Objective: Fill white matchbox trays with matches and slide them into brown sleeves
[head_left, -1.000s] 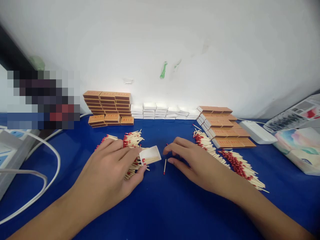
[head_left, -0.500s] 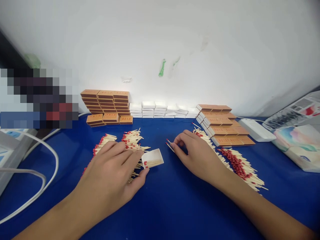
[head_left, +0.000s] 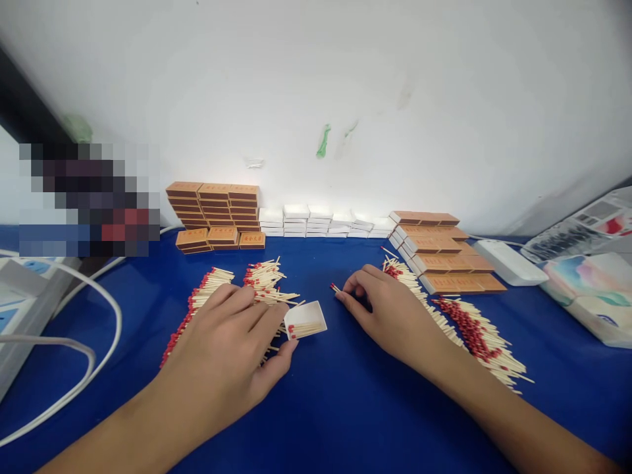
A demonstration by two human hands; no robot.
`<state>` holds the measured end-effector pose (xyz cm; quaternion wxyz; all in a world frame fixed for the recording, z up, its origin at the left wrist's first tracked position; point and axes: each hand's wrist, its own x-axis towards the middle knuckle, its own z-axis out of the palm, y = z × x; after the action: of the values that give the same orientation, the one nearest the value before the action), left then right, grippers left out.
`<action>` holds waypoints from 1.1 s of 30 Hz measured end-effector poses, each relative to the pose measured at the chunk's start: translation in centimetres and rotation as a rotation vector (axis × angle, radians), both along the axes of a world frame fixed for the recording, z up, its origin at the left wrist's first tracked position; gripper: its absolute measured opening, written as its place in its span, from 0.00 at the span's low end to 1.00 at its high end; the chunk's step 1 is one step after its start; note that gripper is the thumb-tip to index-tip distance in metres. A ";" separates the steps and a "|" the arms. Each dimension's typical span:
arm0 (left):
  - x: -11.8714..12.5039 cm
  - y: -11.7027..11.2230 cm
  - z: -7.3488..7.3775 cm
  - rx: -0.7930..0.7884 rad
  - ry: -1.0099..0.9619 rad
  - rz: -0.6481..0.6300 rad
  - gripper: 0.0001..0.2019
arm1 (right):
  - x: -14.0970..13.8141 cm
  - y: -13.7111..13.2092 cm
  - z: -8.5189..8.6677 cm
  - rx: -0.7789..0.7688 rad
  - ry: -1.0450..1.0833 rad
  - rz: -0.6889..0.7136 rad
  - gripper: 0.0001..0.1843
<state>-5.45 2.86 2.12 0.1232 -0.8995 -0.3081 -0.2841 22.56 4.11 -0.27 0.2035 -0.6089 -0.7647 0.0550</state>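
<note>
My left hand [head_left: 237, 342] grips a white matchbox tray [head_left: 312, 313] by its left end, thumb below and fingers above. Several red-tipped matches [head_left: 306, 328] lie in the tray along its lower side. To the right of it, my right hand [head_left: 375, 296] pinches matches [head_left: 335, 288] between thumb and forefinger, their red heads pointing left toward the tray; I make out about two. A loose heap of matches [head_left: 266, 280] lies behind my left hand, partly covered by it, and another heap [head_left: 210, 289] lies to its left.
Brown matchboxes [head_left: 212, 204] are stacked at the back left, more brown matchboxes [head_left: 439, 263] at the back right. White trays [head_left: 318, 220] line the wall between them. Matches [head_left: 474, 336] lie beside my right forearm. White cables [head_left: 116, 316] curve at left; a tissue pack [head_left: 587, 296] lies at right.
The matches in my right hand have come together, their heads now side by side. The tray remains in my left hand, and the whole view has shifted slightly.
</note>
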 end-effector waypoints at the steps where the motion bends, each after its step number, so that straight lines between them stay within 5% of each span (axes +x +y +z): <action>1: 0.0 0.0 0.0 -0.001 0.002 0.001 0.07 | 0.0 0.0 0.0 -0.012 -0.008 0.003 0.10; 10: -0.2 0.2 0.1 -0.003 0.019 0.012 0.09 | 0.4 0.1 0.2 0.000 -0.003 0.064 0.10; 16: -0.1 0.1 -0.3 -0.014 0.031 0.008 0.07 | -1.6 -1.7 2.0 0.138 0.081 0.293 0.07; 23: 0.3 -0.3 -0.2 -0.045 0.007 -0.005 0.05 | -3.7 -3.0 1.4 0.301 -0.108 0.402 0.11; 33: 0.0 0.1 0.2 -0.020 -0.034 -0.016 0.03 | -2.9 -2.5 1.6 0.183 0.145 0.423 0.04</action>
<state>-5.43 2.94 2.35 0.1067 -0.8982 -0.3058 -0.2971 19.64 1.60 1.38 0.2962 -0.4088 -0.8604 0.0704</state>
